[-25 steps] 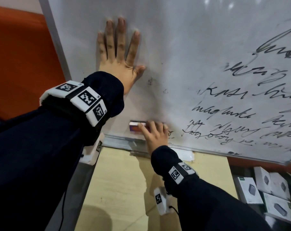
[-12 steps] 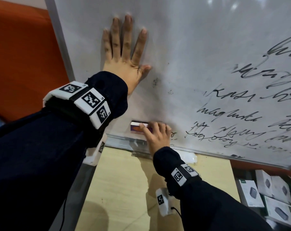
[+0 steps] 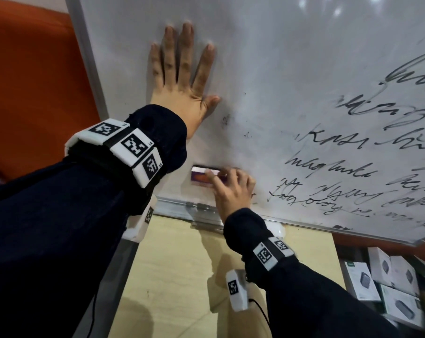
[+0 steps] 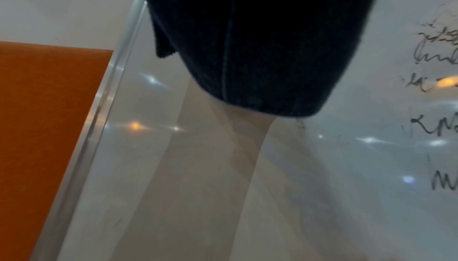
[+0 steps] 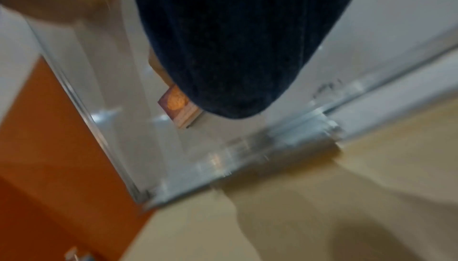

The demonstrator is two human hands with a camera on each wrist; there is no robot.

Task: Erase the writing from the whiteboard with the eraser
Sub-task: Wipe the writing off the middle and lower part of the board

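Note:
The whiteboard (image 3: 279, 81) leans in front of me, wiped on its left part, with black cursive writing (image 3: 333, 172) covering its right part. My left hand (image 3: 182, 76) lies flat on the wiped area, fingers straight and spread. My right hand (image 3: 231, 189) grips a small eraser (image 3: 201, 178) with a purple and orange back and presses it to the board near the bottom edge, left of the lowest lines of writing. In the right wrist view only a corner of the eraser (image 5: 179, 106) shows under the dark sleeve. The left wrist view shows the board (image 4: 247, 167) and sleeve, not the fingers.
A metal rail (image 3: 187, 208) runs along the board's bottom edge. An orange wall panel (image 3: 35, 81) stands to the left. Below is a beige floor (image 3: 172, 276). Several white product boxes (image 3: 389, 284) lie at the lower right.
The right hand with the eraser stays at about the same spot near the bottom edge, its fingers shifting slightly. The left hand stays flat on the board. The head view has drifted a little.

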